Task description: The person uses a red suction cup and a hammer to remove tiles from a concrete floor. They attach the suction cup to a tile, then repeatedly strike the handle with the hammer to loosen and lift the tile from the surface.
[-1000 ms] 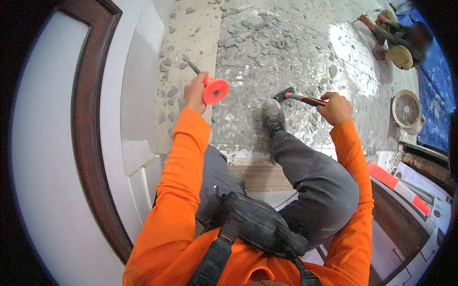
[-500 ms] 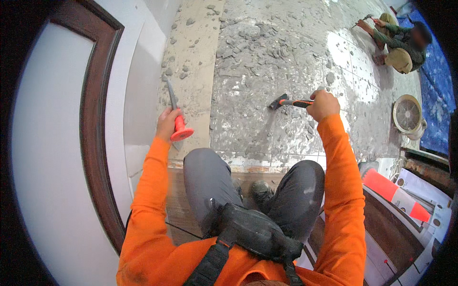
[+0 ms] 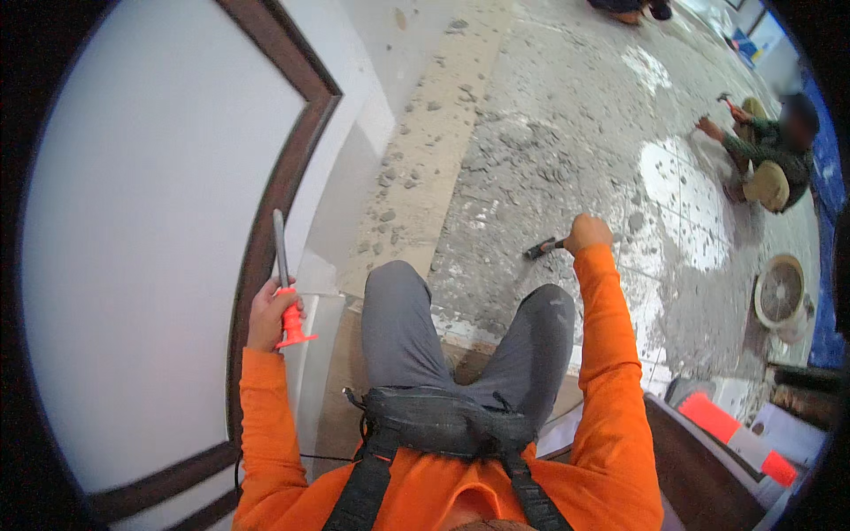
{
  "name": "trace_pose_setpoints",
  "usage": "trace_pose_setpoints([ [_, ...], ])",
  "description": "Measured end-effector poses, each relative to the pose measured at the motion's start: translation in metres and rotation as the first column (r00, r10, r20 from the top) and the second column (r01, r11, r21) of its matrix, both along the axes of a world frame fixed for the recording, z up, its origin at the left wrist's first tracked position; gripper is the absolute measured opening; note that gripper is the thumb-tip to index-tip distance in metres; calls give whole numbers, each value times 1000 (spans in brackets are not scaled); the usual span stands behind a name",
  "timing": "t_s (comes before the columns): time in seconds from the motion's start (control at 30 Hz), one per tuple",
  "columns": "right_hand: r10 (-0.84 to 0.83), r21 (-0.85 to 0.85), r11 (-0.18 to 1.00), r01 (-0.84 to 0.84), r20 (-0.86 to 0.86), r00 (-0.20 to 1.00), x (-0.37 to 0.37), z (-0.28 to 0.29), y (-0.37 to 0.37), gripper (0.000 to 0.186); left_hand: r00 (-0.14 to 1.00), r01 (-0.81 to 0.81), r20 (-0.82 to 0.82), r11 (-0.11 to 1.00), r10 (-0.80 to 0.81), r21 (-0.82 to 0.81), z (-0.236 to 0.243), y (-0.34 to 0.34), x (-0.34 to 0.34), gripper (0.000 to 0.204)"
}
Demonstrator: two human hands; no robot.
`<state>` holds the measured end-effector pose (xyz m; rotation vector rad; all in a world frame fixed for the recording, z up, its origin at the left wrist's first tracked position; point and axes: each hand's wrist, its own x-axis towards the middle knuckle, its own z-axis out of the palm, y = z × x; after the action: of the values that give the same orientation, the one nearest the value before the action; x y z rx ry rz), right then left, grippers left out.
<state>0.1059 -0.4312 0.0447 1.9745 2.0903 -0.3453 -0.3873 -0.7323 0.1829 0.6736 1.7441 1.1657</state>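
Observation:
My left hand (image 3: 267, 316) is closed around the red grip of a chisel (image 3: 292, 319). The chisel's grey steel blade points upward, near the brown door frame, and a flat guard flares at its lower end. My right hand (image 3: 589, 233) grips the handle of a hammer (image 3: 538, 250), whose dark head hangs to the left above the rubble-strewn floor. Grey mortar chips (image 3: 522, 155) lie scattered over the floor ahead of my knees. The two tools are well apart.
A white door with a dark brown frame (image 3: 305, 84) stands close on my left. To the right, a co-worker (image 3: 779, 146) crouches near a round fan (image 3: 781, 292) and a blue sheet (image 3: 828, 292). An orange-and-white cone (image 3: 739, 434) lies at lower right. Another person (image 3: 630, 11) shows at the top edge.
The view has shifted. My left hand has moved left with the chisel, from over the floor to beside the door frame. The hammer stays in my right hand, nearer my right knee.

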Motion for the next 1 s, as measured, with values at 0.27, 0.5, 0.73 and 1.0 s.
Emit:
trace_pose_setpoints([
  [0.27, 137, 89, 987, -132, -61, 989, 16, -40, 16, 27, 906, -419, 5, 898, 423, 133, 105, -243, 83, 30],
  [0.5, 129, 26, 991, -129, -6, 992, 15, -33, 54, 36, 673, -738, 74, 660, 736, 138, 55, -355, 152, 21],
  [0.73, 273, 93, 959, -268, -43, 961, -17, -28, 48, 28, 578, -813, 240, 577, 780, 81, -43, -286, 134, 24],
  [1.0, 179, 63, 982, -178, -11, 984, -12, -18, 43, 27, 958, -84, -248, 967, 144, 239, 103, -18, 31, 26],
])
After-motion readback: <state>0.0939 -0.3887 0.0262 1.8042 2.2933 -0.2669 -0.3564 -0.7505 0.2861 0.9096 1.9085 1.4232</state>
